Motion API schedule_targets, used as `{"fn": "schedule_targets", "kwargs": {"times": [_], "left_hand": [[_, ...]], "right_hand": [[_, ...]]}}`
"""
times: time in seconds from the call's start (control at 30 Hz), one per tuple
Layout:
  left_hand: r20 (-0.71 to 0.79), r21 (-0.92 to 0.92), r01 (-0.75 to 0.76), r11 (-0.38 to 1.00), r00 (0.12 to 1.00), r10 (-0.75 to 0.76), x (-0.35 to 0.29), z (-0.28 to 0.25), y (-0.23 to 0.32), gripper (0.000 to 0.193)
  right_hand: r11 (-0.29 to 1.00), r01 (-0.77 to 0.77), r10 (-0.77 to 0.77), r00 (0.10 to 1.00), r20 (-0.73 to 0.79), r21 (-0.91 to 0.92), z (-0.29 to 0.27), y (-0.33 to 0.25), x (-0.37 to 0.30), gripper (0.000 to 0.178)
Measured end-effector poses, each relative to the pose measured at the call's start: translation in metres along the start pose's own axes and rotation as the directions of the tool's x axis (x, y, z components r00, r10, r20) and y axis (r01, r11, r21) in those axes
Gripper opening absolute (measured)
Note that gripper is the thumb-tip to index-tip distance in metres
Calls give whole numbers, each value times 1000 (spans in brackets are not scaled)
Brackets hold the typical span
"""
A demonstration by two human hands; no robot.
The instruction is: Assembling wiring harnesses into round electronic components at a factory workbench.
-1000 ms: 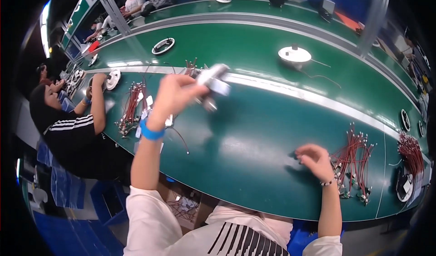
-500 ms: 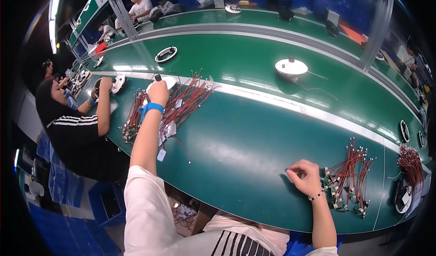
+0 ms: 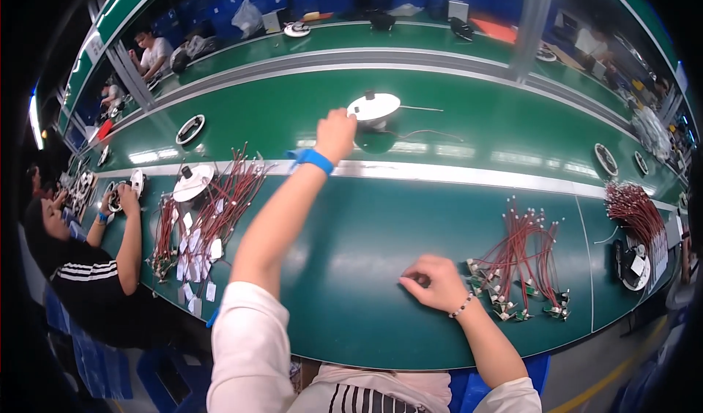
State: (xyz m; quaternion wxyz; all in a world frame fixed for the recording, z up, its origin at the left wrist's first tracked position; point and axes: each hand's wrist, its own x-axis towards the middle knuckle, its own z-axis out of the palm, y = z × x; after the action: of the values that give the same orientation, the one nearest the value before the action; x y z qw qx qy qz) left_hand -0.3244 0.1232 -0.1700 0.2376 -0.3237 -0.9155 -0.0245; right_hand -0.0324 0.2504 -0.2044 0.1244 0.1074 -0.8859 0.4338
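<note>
My left hand (image 3: 337,135), with a blue strap at its wrist, reaches over the far side of the bench. Its fingers close on the left rim of a white round housing (image 3: 382,108) with a black knob on top and thin wires trailing from it. My right hand (image 3: 433,284), wearing a bead bracelet, hovers low over the near bench, thumb and fingers pinched; whatever is between them is too small to make out. Another white round housing (image 3: 192,187) with a black knob rests at the left, beside a heap of red wire harnesses (image 3: 233,201) with white tags.
Red-wired harnesses with small green boards (image 3: 516,266) lie right of my right hand. Farther right are a thick wire bundle (image 3: 633,211) and a black-and-white round part (image 3: 634,265). White rings (image 3: 190,129) sit on the green belt (image 3: 271,116). A co-worker (image 3: 88,266) works at left.
My left hand has let go of the left housing, which stays beside the harnesses, and has moved right to the housing on the belt. The view has turned right; my right hand remains pinched.
</note>
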Motion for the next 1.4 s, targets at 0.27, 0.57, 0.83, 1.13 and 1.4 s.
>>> {"fn": "schedule_targets", "kwargs": {"times": [0.27, 0.57, 0.83, 1.13, 1.4], "left_hand": [[-237, -68, 86, 994, 966, -100, 30, 41, 34, 15], [173, -895, 283, 345, 933, -316, -41, -51, 61, 21], [566, -791, 539, -290, 824, -13, -159, -82, 83, 22], [608, -709, 617, -341, 780, 147, -207, -82, 84, 18], [569, -720, 585, -373, 805, 166, -211, -77, 87, 18]], "right_hand": [[998, 48, -49, 999, -18, -30, -2, 5, -6, 8], [953, -2, -76, 966, -246, -302, -9, 15, -6, 14], [909, -247, 370, 851, -374, 336, -17, 2, -2, 32], [901, -291, 384, 879, -282, 322, -9, 9, 3, 21], [996, -80, 90, 946, -313, 44, -18, -48, 28, 9]]}}
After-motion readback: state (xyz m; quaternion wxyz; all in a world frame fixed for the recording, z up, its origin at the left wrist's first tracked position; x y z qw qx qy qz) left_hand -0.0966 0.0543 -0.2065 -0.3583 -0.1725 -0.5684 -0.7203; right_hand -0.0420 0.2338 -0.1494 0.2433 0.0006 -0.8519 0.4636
